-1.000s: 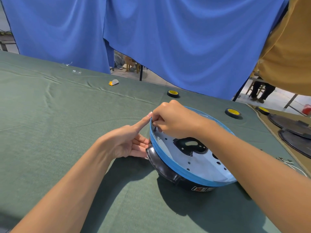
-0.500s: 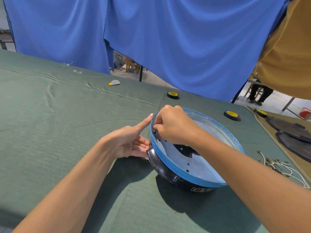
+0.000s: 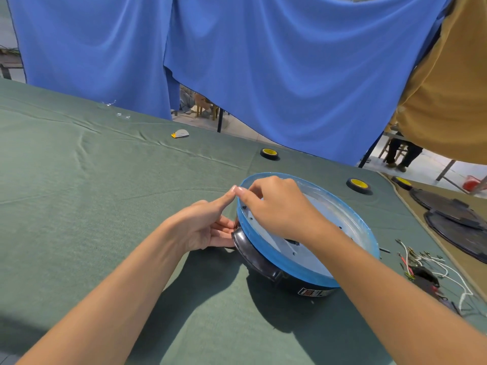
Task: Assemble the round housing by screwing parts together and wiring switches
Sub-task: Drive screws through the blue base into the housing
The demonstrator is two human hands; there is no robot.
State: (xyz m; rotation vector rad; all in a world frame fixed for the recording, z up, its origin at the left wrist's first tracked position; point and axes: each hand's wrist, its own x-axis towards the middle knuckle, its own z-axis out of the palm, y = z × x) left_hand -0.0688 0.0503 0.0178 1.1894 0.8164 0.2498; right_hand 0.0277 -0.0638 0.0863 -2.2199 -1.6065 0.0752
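Fingers (image 3: 245,196) on rim of round housing (image 3: 253,255)

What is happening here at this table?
A person works at the left rim of the housing on the table. The left hand rests against its side, index finger on the rim; the right hand curls over the rim, what it holds hidden. Loose wires lie to the right, untouched.

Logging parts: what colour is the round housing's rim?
Blue rim on the black-bodied round housing; head view.
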